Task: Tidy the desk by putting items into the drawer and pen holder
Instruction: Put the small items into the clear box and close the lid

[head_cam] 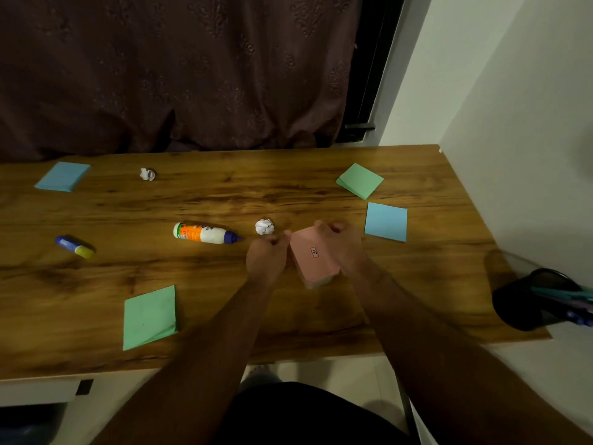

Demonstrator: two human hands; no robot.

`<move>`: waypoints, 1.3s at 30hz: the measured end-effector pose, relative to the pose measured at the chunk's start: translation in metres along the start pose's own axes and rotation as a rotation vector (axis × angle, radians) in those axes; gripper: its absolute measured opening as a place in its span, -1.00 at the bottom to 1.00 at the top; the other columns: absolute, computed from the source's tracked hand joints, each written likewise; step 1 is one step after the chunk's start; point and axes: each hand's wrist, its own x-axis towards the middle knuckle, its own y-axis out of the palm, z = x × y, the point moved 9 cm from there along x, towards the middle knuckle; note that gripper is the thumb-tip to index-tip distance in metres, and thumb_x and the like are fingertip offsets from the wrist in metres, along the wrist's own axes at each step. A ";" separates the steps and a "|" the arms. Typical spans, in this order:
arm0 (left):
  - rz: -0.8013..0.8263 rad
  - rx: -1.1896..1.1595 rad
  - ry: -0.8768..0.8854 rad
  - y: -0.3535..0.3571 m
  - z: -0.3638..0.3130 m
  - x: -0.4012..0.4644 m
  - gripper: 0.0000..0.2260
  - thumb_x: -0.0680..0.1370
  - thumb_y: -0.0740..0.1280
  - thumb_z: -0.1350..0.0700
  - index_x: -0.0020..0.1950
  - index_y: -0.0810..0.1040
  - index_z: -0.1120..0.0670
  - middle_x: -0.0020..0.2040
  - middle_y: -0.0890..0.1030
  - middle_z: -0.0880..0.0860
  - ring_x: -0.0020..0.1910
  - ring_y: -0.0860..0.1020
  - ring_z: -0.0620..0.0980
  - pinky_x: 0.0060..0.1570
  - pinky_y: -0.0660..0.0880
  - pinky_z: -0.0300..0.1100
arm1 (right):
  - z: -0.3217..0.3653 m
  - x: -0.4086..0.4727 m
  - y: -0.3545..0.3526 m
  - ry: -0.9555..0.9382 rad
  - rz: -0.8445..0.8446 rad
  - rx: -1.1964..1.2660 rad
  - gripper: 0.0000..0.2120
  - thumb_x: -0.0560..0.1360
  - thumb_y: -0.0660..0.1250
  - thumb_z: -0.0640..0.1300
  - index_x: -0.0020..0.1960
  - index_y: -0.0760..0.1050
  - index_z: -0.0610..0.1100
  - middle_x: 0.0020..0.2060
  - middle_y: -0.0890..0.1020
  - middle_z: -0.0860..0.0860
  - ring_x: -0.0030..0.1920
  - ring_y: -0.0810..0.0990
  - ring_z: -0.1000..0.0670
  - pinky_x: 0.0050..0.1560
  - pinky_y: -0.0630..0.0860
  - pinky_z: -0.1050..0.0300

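Pink notepad (313,256) gripped at both side edges by left hand (268,255) and right hand (345,245).

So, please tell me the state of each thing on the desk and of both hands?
pink pad: held by both hands, lifted and tilted
left hand: grips the pad's left edge
right hand: grips the pad's right side
glue bottle: lying on its side, capped
glue stick: lying down
paper balls: crumpled
pen holder: upright, pens inside

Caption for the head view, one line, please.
Both hands, left hand and right hand, hold a pink notepad above the wooden desk scattered with stationery.
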 end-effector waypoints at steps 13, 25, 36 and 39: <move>0.091 -0.012 -0.030 0.010 0.010 -0.021 -0.63 0.59 0.14 -0.25 -0.13 0.53 -0.01 -0.14 0.63 0.05 -0.15 0.63 0.01 -0.13 0.62 0.00 | -0.002 -0.001 -0.002 -0.031 -0.047 0.018 -0.71 0.55 0.29 0.15 -0.06 0.54 -0.08 -0.21 0.66 0.02 -0.21 0.67 -0.01 -0.31 0.58 0.15; 0.363 0.077 -0.048 0.028 0.033 -0.057 -0.59 0.54 0.25 -0.23 -0.15 0.59 0.11 -0.33 0.62 -0.01 -0.51 0.52 -0.21 -0.51 0.41 -0.33 | -0.056 -0.035 -0.018 0.159 0.293 0.071 -0.68 0.47 0.39 0.17 0.02 0.55 -0.07 -0.27 0.68 0.04 -0.30 0.67 0.08 -0.25 0.57 0.14; 0.327 -0.107 -0.140 0.032 0.036 -0.058 -0.66 0.51 0.36 -0.15 -0.16 0.59 0.14 -0.46 0.58 -0.07 -0.54 0.46 -0.21 -0.57 0.38 -0.33 | -0.063 -0.040 -0.012 0.321 0.314 0.260 -0.67 0.44 0.46 0.07 0.03 0.53 -0.15 -0.23 0.66 -0.03 -0.28 0.69 0.03 -0.28 0.62 0.10; 0.323 -0.122 -0.133 0.031 0.034 -0.059 -0.66 0.51 0.37 -0.13 -0.16 0.59 0.16 -0.41 0.59 -0.02 -0.53 0.46 -0.18 -0.56 0.38 -0.29 | -0.060 -0.042 -0.012 0.327 0.307 0.255 -0.67 0.44 0.46 0.06 0.04 0.53 -0.16 -0.23 0.65 -0.04 -0.27 0.67 0.01 -0.25 0.63 0.06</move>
